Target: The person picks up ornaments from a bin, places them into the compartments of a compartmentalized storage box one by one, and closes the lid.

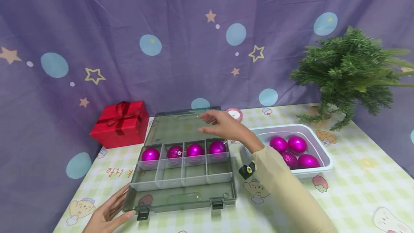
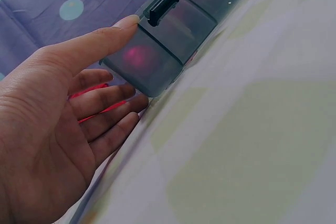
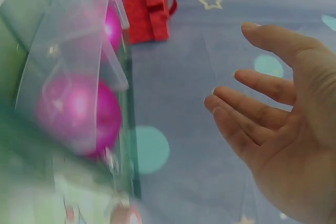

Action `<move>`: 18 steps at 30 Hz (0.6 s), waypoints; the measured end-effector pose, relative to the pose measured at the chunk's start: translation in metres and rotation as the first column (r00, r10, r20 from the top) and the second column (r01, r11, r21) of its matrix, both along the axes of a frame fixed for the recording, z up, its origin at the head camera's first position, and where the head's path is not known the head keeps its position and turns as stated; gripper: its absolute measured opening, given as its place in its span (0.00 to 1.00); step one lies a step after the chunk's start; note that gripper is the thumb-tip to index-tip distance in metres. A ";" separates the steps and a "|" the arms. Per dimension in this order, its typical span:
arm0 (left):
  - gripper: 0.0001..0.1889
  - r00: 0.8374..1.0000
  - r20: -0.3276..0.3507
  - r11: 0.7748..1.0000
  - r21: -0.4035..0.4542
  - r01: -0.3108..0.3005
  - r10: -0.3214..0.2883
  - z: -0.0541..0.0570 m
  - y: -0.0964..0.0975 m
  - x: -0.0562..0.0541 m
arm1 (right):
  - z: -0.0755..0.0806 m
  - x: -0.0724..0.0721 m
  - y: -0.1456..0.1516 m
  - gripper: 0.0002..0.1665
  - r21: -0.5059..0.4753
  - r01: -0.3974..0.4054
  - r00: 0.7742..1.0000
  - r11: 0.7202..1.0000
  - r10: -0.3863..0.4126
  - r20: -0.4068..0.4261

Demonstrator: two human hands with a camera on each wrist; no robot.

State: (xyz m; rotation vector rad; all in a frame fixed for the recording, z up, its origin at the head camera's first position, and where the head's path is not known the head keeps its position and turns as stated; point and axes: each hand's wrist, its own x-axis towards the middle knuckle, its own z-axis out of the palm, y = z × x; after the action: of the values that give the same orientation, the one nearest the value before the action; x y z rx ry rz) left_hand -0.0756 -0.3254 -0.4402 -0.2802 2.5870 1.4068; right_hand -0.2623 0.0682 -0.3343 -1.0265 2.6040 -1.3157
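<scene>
A clear, grey-tinted compartment box (image 1: 181, 181) lies with its lid (image 1: 174, 128) folded back. Shiny magenta Christmas balls (image 1: 195, 150) fill its back row, one per compartment; the front row holds none. At the box's front left corner is my left hand (image 1: 108, 209). Its thumb (image 2: 105, 43) touches near a black latch (image 2: 166, 4), and its fairly straight fingers lie along the left side. My right hand (image 1: 221, 127) hovers above the back right compartment and the lid, fingers loosely extended, holding nothing. In the right wrist view, a ball (image 3: 79, 114) sits behind a divider.
Right of the box, a white tub (image 1: 318, 145) holds several more magenta balls (image 1: 297, 144). A small artificial tree (image 1: 349, 71) stands at the back right. A red gift box (image 1: 121, 125) sits back left. Behind the lid lies a pink ribbon roll (image 1: 238, 113).
</scene>
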 end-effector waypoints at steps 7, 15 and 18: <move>0.47 1.000 -0.018 1.000 0.001 0.019 -0.019 0.000 -0.002 -0.001 | 0.002 0.009 0.044 0.28 -0.003 0.064 0.997 0.998 -0.064 -0.049; 0.47 1.000 -0.024 1.000 0.001 0.020 -0.020 0.000 -0.001 0.000 | 0.001 0.023 0.081 0.22 -0.043 0.111 0.989 0.993 -0.114 -0.095; 0.47 1.000 -0.024 1.000 -0.004 0.021 -0.021 0.000 -0.001 0.000 | -0.001 0.028 0.097 0.23 -0.029 0.148 0.983 0.989 -0.150 -0.105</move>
State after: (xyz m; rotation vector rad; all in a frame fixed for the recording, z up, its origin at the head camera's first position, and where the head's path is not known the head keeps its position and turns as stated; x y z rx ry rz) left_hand -0.0756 -0.3264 -0.4404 -0.2380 2.6039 1.4071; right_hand -0.2342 0.1650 -0.3353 -0.9472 2.8018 -1.3569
